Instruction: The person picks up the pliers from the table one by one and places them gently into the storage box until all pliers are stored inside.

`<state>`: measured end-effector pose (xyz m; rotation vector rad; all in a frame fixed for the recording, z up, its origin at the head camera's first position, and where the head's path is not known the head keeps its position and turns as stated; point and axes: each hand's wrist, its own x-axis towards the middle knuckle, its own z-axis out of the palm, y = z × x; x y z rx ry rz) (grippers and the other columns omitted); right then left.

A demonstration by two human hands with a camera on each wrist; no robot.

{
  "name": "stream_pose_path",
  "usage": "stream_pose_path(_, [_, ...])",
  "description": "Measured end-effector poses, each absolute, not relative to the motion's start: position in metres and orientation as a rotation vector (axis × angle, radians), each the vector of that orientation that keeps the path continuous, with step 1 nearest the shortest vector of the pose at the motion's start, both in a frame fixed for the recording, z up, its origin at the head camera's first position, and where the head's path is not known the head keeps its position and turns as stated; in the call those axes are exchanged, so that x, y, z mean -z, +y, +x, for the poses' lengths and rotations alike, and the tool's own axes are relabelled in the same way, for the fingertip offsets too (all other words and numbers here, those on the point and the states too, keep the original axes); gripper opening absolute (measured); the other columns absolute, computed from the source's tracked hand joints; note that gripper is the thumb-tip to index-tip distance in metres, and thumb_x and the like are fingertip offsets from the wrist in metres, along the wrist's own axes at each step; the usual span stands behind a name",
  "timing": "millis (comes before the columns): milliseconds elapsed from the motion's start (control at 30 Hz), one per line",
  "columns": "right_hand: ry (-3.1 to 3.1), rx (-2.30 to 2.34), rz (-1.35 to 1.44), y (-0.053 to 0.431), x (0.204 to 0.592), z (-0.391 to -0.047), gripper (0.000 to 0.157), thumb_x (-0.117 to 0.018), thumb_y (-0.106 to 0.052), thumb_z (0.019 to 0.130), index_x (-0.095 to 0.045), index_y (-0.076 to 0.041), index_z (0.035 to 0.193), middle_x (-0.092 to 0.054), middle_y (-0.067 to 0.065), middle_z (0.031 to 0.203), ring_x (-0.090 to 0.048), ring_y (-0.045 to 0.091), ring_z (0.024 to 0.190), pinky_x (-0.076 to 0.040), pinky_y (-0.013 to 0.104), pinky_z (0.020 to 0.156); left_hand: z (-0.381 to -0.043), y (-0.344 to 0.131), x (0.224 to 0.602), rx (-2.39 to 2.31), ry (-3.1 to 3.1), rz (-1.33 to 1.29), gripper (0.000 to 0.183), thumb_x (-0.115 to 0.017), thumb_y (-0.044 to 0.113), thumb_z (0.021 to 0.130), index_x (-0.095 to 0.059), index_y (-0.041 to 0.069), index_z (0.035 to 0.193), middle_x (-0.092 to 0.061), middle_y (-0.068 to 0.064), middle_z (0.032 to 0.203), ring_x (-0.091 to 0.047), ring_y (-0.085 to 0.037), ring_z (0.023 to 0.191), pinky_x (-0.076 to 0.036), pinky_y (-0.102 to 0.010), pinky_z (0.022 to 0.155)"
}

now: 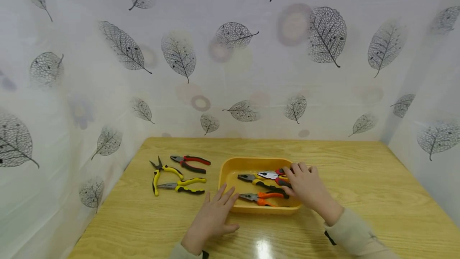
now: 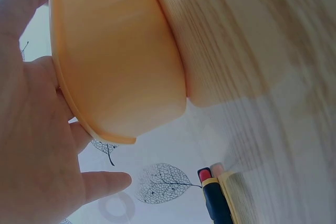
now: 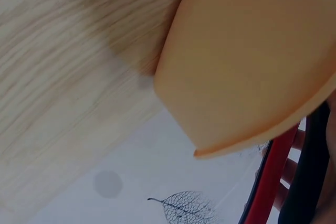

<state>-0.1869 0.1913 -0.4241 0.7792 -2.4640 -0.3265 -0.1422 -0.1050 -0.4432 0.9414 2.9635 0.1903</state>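
A yellow plastic tray [image 1: 266,210] stands on the table before me with several pliers in it. My right hand [image 1: 305,185] reaches over its right end and grips the red-and-black handles of combination pliers [image 1: 267,175]; in the right wrist view a red handle [image 3: 273,174] runs in front of the fingers. Beneath these lie yellow-and-black pliers [image 1: 248,178], and nearer me long-nose pliers [image 1: 264,200] with orange handles. With fingers spread, my left hand [image 1: 213,217] rests at the tray's near left corner, along the rim [image 2: 79,116] in the left wrist view.
Left of the tray, red-and-black pliers [image 1: 197,158] lie at the back, spread yellow-and-black pliers [image 1: 156,179] farther left, and yellow-and-black long-nose pliers [image 1: 179,186] nearer me. A leaf-printed curtain [image 1: 230,71] hangs round the wooden table's [image 1: 377,195] back and sides.
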Motion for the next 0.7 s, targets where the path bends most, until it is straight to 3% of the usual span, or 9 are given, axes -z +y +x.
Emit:
stream_pose_path(167, [-2.442, 0.340, 0.835, 0.182, 0.427, -0.186, 0.056, -0.057, -0.052, 0.076, -0.058, -0.006, 0.107, -0.049, 0.013, 0.091, -0.044, 0.029, 0.078, -0.035, 0.039, 0.053, -0.142, -0.105, 0.443, -0.187, 2.965, 0.943, 0.080, -0.057, 0.059, 0.074, -0.034, 0.016, 0.137, -0.024, -0.003, 0.144, -0.013, -0.025, 0.132, -0.021, -0.062, 0.093])
stream_pose_path(700, [-2.597, 0.233, 0.875, 0.160, 0.431, -0.182, 0.054, -0.060, -0.052, 0.076, -0.056, -0.009, 0.107, -0.049, 0.010, 0.093, -0.045, 0.027, 0.083, -0.038, 0.042, 0.054, -0.142, -0.105, 0.442, -0.174, 2.974, 0.943, 0.079, -0.057, 0.058, 0.075, -0.034, 0.016, 0.138, -0.024, -0.003, 0.144, -0.013, -0.025, 0.132, -0.022, -0.062, 0.092])
